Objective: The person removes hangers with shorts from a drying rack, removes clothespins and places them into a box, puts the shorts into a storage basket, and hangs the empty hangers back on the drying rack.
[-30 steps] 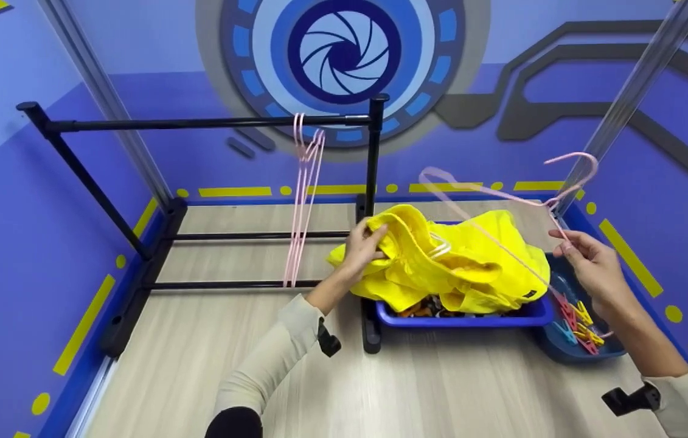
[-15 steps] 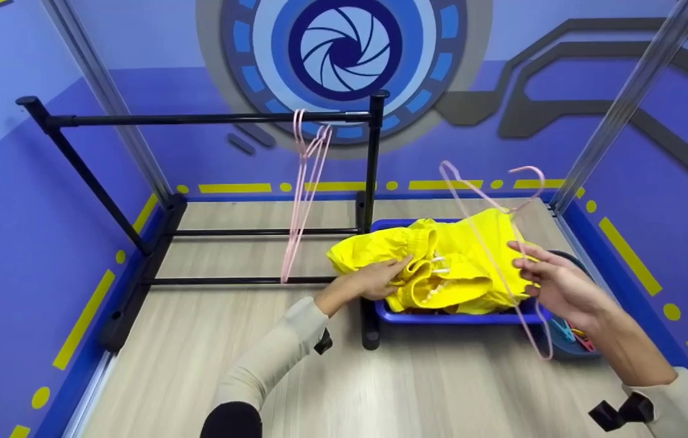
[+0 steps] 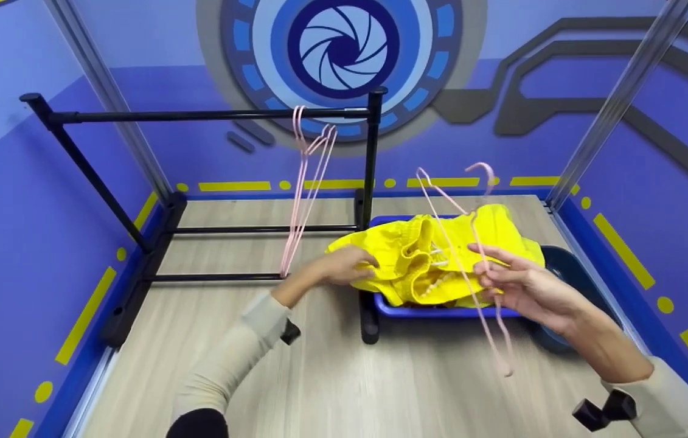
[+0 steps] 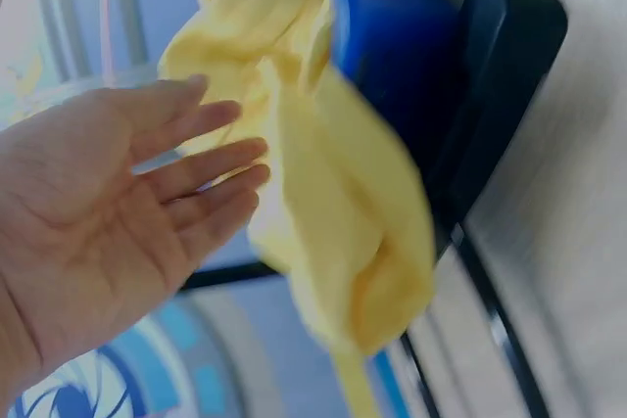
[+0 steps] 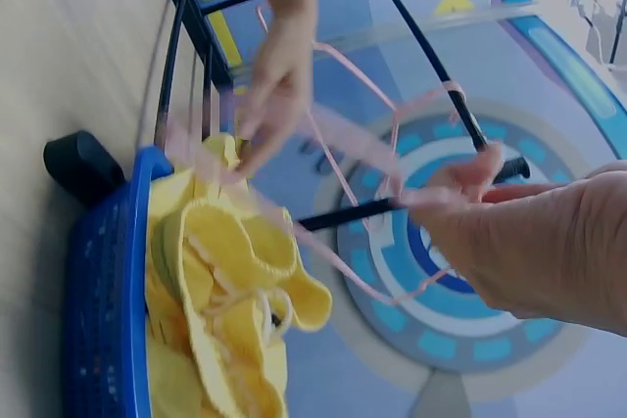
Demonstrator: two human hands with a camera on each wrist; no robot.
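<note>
A yellow garment (image 3: 395, 243) with a gathered waistband and white drawstring lies heaped over a blue basket (image 3: 435, 311). My left hand (image 3: 344, 266) is at the garment's left end. In the left wrist view its fingers (image 4: 211, 168) are extended beside the yellow cloth and grip nothing; whether they touch it I cannot tell. My right hand (image 3: 532, 292) holds a pink clothes hanger (image 3: 450, 199) by one side, tilted above the garment with its hook upward. Motion blurs the hanger in the right wrist view.
A black clothes rack (image 3: 198, 115) stands left of the basket, with several pink hangers (image 3: 296, 207) on its top bar. Right of the basket sits a dark basin (image 3: 566, 267), partly behind my right arm. Walls border the wooden surface on the left, back and right.
My left hand has released the garment's waistband and moved left and down. The right hand has brought the hanger leftward over the garment. The cloth now lies flatter on the basket.
</note>
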